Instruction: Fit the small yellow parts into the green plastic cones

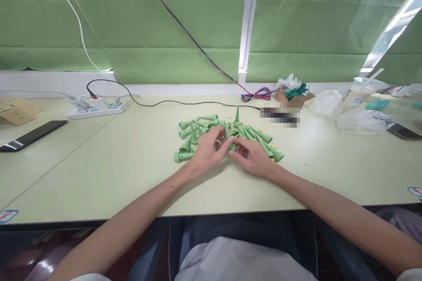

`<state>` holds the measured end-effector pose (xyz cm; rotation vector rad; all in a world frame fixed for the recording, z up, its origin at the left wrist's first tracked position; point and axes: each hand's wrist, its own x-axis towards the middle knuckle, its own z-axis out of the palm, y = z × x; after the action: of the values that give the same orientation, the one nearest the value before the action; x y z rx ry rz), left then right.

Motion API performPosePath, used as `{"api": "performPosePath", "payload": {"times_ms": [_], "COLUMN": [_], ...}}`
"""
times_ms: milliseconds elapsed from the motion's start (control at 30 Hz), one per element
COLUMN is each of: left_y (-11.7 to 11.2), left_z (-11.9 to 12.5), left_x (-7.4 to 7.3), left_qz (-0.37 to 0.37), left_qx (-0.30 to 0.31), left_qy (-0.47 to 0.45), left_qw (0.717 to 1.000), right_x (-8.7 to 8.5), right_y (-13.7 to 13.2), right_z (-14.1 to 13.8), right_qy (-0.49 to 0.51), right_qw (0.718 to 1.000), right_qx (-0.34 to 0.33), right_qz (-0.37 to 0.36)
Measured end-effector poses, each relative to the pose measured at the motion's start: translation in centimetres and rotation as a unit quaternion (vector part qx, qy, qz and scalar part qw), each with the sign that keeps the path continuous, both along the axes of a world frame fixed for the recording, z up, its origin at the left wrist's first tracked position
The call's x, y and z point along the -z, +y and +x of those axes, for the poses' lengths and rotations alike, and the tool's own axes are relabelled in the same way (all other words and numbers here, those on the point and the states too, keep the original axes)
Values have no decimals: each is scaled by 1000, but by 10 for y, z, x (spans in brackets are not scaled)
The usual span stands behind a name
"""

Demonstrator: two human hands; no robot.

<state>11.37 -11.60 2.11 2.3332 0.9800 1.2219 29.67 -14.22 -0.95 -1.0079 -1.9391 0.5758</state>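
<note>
**Green plastic spikes (pixel 194 136) heaped on a pale desk (pixel 99 175)**

The left hand (pixel 212 145) pinches one nearly upright spike (pixel 227 131) between thumb and fingers at the heap's near edge. The right hand (pixel 253 157) curls in beside it, fingertips gathered near its base; whether they grip it cannot be told. Small yellow pieces (pixel 261 130) lie among the spikes.

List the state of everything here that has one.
Left hand: curled, grip unclear
Right hand: curled, grip unclear
Green spikes: heaped, some pointing up
Power strip: plugs inserted
Box: open, filled
Cup: straw inserted
Blinds: lowered
Red-and-blue wire: one end bundled
</note>
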Motion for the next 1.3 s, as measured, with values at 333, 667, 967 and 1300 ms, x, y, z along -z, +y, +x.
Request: {"api": "performPosePath", "payload": {"times_ms": [333, 667, 967, 1300], "left_y": [-8, -2, 1, -10], "left_z": [9, 4, -1, 2], "left_x": [25, 28, 21, 12], "left_qz": [71, 26, 3, -66], "left_qx": [-16, -10, -1, 81], "left_qy": [14, 27, 20, 146], "left_qw": [997, 999, 1000, 984], "right_x": [0, 7, -8, -20], "right_y": [-1, 6, 2, 47], "right_z": [0, 8, 14, 82], "right_qy": [-23, -40, -16, -62], "right_qw": [1000, 998, 996, 961], "right_qx": [-4, -43, 37, 246], "right_qz": [3, -14, 79, 107]}}
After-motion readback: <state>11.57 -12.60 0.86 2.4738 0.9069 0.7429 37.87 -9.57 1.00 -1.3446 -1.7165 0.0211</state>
